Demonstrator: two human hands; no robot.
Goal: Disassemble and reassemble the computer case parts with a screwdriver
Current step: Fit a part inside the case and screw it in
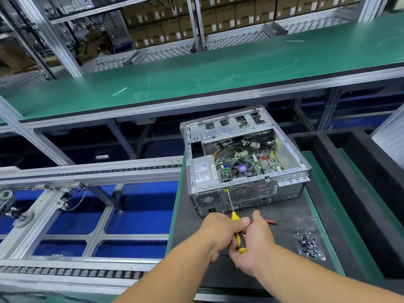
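Dark grey matting (284,206) covers my bench beside a green conveyor belt (218,68). Both my left hand (220,230) and right hand (254,243) curl round the yellow-and-black-handled screwdriver (237,232); its tip seems to meet the rear panel of the open silver metal computer case (244,162), lying lidless just beyond. Right of my hands sit clear plastic screw bags (309,246)

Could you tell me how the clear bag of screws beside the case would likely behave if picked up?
The bag of screws looks like thin clear plastic, so probably floppy. Its dark loose contents would likely shift and sag. It lies flat, so rolling seems unlikely.
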